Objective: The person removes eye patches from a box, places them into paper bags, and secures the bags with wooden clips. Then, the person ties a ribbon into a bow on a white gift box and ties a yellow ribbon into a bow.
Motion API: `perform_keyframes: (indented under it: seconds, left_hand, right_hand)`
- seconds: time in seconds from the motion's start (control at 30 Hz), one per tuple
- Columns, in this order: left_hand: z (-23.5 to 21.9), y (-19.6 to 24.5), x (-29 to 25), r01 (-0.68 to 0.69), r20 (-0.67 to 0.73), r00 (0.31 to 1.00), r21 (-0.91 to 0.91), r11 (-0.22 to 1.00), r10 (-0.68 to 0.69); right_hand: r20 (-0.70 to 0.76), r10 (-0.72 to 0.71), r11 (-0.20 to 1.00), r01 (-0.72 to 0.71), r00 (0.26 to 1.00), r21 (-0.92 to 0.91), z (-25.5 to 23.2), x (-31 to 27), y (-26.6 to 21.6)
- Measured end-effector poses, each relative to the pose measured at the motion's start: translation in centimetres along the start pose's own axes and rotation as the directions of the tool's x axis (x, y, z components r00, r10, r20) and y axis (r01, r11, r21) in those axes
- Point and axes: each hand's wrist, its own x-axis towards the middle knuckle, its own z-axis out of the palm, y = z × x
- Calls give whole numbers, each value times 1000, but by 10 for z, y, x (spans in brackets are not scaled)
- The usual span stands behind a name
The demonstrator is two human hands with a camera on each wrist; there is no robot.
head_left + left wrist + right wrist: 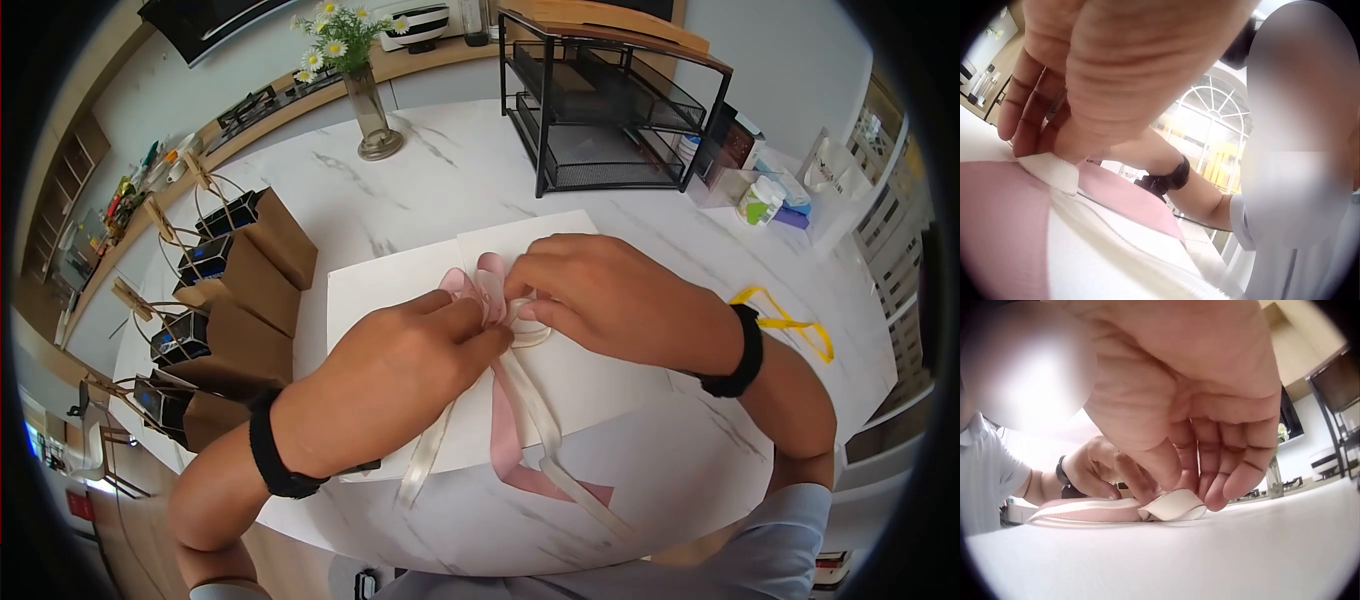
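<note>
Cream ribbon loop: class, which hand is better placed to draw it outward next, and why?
Probably the right hand: its thumb and fingertips are at the cream loop, on that hand's side of the bow, while the left hand works beside the pink loops.

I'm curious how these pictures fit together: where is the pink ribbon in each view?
Head: around the centre, its loops among the fingers and its tail trailing below.
Left wrist: large at lower left, with another stretch right of the cream fold.
Right wrist: low, left of centre.
Shared landmark: the cream ribbon, beside the pink one.
</note>
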Motion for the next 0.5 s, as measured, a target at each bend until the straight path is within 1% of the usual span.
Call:
perform_keyframes:
  seconds: [0.03, 0.07, 0.1, 0.17, 0.2, 0.27, 0.3, 0.33, 0.37, 0.4, 0.43, 0.5]
  left_hand:
    - [3, -1, 0, -41, -55, 998, 20, 999, 42]
    - [3, -1, 0, -44, -51, 998, 19, 999, 45]
    - [4, 0, 0, -45, -51, 998, 20, 999, 46]
    - [4, 2, -1, -43, -56, 997, 22, 999, 44]
    - [2, 4, -3, -31, -42, 999, 24, 999, 32]
    - [1, 5, -4, -15, -27, 1000, 24, 1000, 16]
    - [0, 5, -4, 28, -20, 999, -9, 1000, -28]
    - [-1, 5, -3, 70, -13, 997, -41, 997, -70]
    - [0, 3, -2, 69, -13, 997, -41, 997, -70]
    - [2, -1, 0, 62, -27, 998, -78, 995, -65]
    - [2, -4, 1, 55, -42, 997, -115, 992, -61]
    - [2, -4, 2, 57, -41, 997, -97, 994, -61]
  right_hand:
    - [88, 22, 999, -26, 996, 44, -3, 8, 0]
    - [175, 41, 995, -57, 984, 84, -4, 14, -1]
    - [172, 45, 995, -60, 984, 84, 0, 17, -2]
    - [161, 44, 978, -75, 986, 193, 6, 22, -2]
    - [163, 41, 979, -73, 986, 192, 6, 22, -4]
    - [219, 60, 998, -66, 974, 19, 6, 22, -8]
    - [220, 61, 998, -67, 974, 22, 5, 23, -9]
    - [228, 96, 994, -104, 969, 20, 3, 25, -10]
    - [235, 132, 990, -139, 963, 17, 1, 25, -10]
    - [234, 132, 990, -139, 963, 15, 2, 25, -8]
    - [213, 109, 994, -112, 971, 4, 6, 24, -3]
    - [196, 85, 996, -86, 977, -4, 6, 22, 2]
